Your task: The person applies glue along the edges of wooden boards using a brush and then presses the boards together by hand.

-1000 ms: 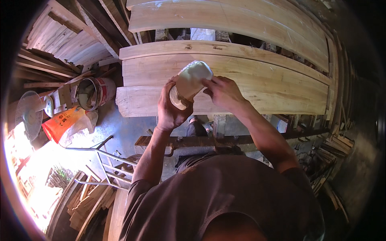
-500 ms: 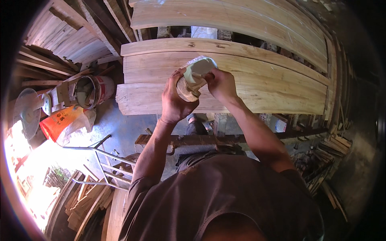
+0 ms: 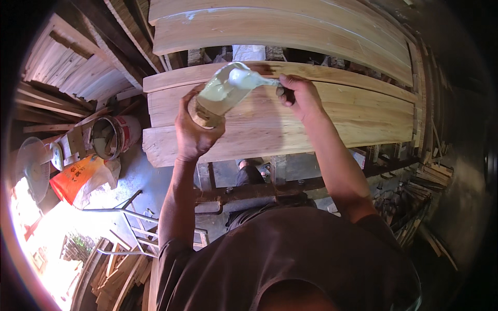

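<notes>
My left hand is closed round the brownish base of a cut-open plastic container. The container is tilted, and thick white glue-like paste coats its inside. In my right hand, pinched between thumb and fingers, is a small stick-like applicator smeared with the same white paste. Its loaded tip is at the container's mouth; the exact shape of the tip is hidden under the paste. Both hands are above pale wooden boards laid side by side.
More wide boards lie beyond. To the left stand a bucket, an orange sack and a fan. A metal frame and scrap wood are at lower left. A dark beam crosses in front of my body.
My left hand has moved left with the container, now tilted so its white inside shows. My right hand has shifted right, drawing the paste-covered applicator into view.
</notes>
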The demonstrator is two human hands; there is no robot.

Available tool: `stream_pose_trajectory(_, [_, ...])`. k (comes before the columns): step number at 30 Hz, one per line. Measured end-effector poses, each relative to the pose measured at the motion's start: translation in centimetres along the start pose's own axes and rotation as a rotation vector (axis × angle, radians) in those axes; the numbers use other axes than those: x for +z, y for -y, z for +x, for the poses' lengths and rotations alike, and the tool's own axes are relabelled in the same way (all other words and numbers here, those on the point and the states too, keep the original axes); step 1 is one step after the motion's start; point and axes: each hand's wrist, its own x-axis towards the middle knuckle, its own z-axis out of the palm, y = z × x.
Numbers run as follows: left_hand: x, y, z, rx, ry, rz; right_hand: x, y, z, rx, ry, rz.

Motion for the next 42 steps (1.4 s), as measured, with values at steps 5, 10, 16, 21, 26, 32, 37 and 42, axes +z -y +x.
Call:
stream_pose_trajectory(5, [-0.3, 0.6, 1.3, 0.055, -0.05, 0.075, -6.1, 2.3, 2.2, -0.148, -0.179, -0.133])
stream_pose_trajectory(10, [-1.8, 1.4, 0.3, 0.069, -0.133, 0.066, -9.4, 3.0, 4.4, -0.235, -0.315, -0.311])
stream_pose_trajectory(16, [-4.3, 3.8, -4.7, -0.03, -0.321, -0.083, 0.0, 1.1, 6.7, -0.218, -0.215, -0.488])
stream_pose_trajectory(21, [-6.9, 5.2, -8.2, -0.069, -0.399, 0.042, 14.7, -4.1, 9.9, -0.337, 0.022, -0.684])
stream_pose_trajectory(26, [-8.0, 4.8, -9.7, -0.139, -0.41, 0.081, 24.8, -7.8, 12.8, -0.629, 0.033, -1.037])
stream_pose_trajectory(32, [-8.1, 5.9, -10.4, -0.132, -0.413, 0.035, 25.1, -7.6, 11.9, -0.659, -0.006, -1.156])
stream_pose_trajectory(37, [-7.1, 5.0, -9.8, -0.171, -0.344, -0.04, 13.6, -4.0, 10.4, -0.65, -0.155, -1.281])
stream_pose_trajectory(42, [-4.7, 4.6, -9.1, -0.147, -0.245, -0.075, 1.5, -1.0, 8.8, -0.552, -0.344, -1.209])
